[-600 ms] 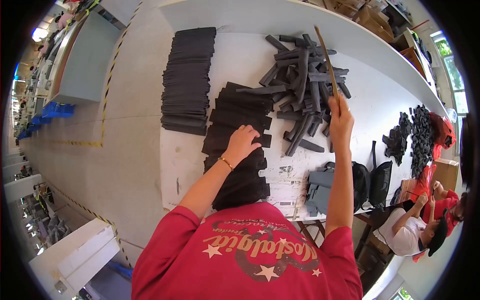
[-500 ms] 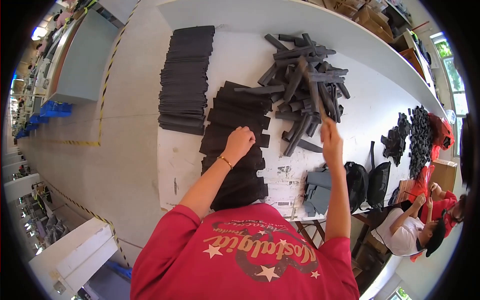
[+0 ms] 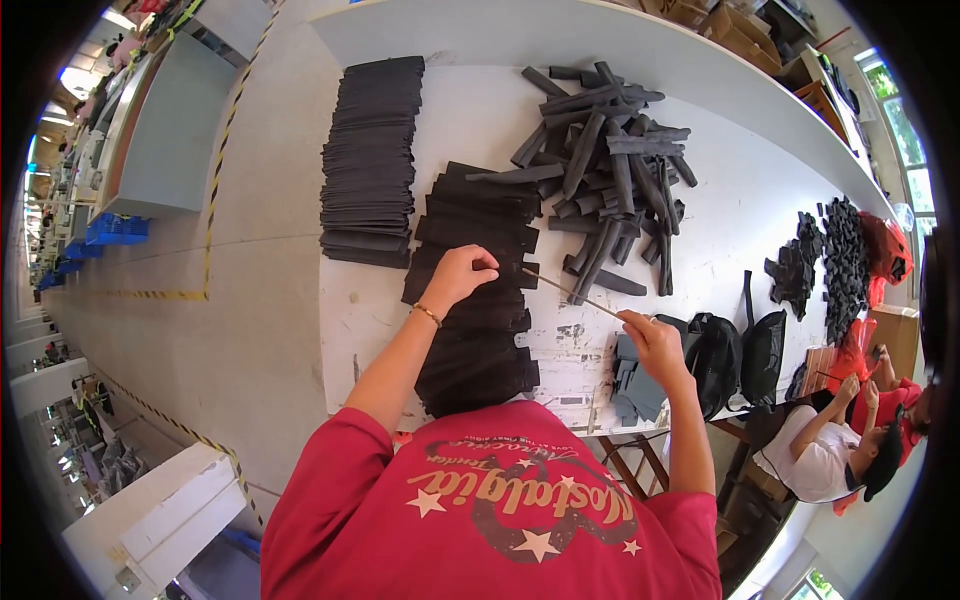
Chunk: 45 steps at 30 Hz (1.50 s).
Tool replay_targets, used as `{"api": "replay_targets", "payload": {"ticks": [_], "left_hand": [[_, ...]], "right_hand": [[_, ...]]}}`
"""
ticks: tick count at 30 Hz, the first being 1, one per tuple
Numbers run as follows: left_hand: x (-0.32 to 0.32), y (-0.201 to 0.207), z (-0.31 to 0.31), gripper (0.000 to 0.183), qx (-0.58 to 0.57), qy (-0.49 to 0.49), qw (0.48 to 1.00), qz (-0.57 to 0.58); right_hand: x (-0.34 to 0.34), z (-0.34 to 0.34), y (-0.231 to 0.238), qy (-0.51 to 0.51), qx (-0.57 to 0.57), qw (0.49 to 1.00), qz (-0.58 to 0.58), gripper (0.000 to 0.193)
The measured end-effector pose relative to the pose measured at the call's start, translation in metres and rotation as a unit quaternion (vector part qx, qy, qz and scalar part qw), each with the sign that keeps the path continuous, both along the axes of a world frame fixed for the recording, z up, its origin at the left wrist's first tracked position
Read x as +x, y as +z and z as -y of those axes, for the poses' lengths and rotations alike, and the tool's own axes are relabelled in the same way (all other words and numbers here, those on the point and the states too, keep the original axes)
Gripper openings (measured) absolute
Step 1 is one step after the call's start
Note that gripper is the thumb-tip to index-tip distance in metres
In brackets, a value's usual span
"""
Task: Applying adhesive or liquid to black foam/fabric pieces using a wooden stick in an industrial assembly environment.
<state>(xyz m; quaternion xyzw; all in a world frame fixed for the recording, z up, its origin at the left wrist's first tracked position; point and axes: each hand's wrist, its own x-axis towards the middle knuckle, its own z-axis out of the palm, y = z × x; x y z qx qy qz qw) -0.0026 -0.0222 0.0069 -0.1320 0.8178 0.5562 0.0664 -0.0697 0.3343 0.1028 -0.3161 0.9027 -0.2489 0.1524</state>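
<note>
My right hand (image 3: 655,345) grips a thin brown stick (image 3: 578,294), which slants up and left across the table. The stick's far tip reaches the right ends of a spread of overlapping black fabric strips (image 3: 470,345). Above those strips is my left hand (image 3: 460,278), its fingers curled together; what they pinch, if anything, is hidden. A tangled heap of dark rolled tubes (image 3: 600,160) lies beyond the stick. One tube (image 3: 515,174) from the heap rests partly over the strips.
A neat long stack of dark flat strips (image 3: 370,160) lies along the table's (image 3: 350,330) left edge. Grey pieces (image 3: 637,385), black bags (image 3: 715,365) and small black parts (image 3: 845,265) are to the right. Two people (image 3: 835,450) work at the far right. A raised ledge (image 3: 600,45) bounds the back.
My right hand has come down and nearer from the heap, bringing the stick from a blurred upright pose to a slant over the strips. My left hand has shifted slightly left.
</note>
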Motion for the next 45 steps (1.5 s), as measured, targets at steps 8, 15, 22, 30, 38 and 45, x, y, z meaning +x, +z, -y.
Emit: {"api": "replay_targets", "payload": {"ticks": [8, 15, 22, 30, 38, 45], "left_hand": [[-0.001, 0.024, -0.006, 0.013, -0.063, -0.063, 0.993, -0.073], [0.002, 0.071, -0.061, 0.024, -0.174, -0.104, 0.919, -0.338], [0.044, 0.021, -0.049, 0.031, 0.582, 0.338, 0.733, -0.100], [0.026, 0.033, -0.052, 0.019, 0.626, 0.424, 0.653, -0.040], [0.009, 0.035, -0.013, 0.020, 0.529, 0.439, 0.723, -0.065], [0.012, 0.013, -0.046, 0.020, 0.568, 0.499, 0.655, 0.005]], "right_hand": [[-0.001, 0.022, -0.006, 0.055, -0.018, 0.998, -0.006, 0.018], [0.034, 0.082, -0.056, -0.058, -0.178, 0.944, 0.270, 0.026], [0.089, 0.119, -0.068, -0.128, -0.249, 0.879, 0.385, 0.023], [0.134, 0.130, -0.059, -0.157, -0.163, 0.952, 0.207, 0.020], [0.169, 0.042, -0.037, -0.077, -0.117, 0.919, 0.369, 0.023], [0.169, -0.033, -0.007, -0.124, 0.003, 0.908, 0.399, 0.025]]}}
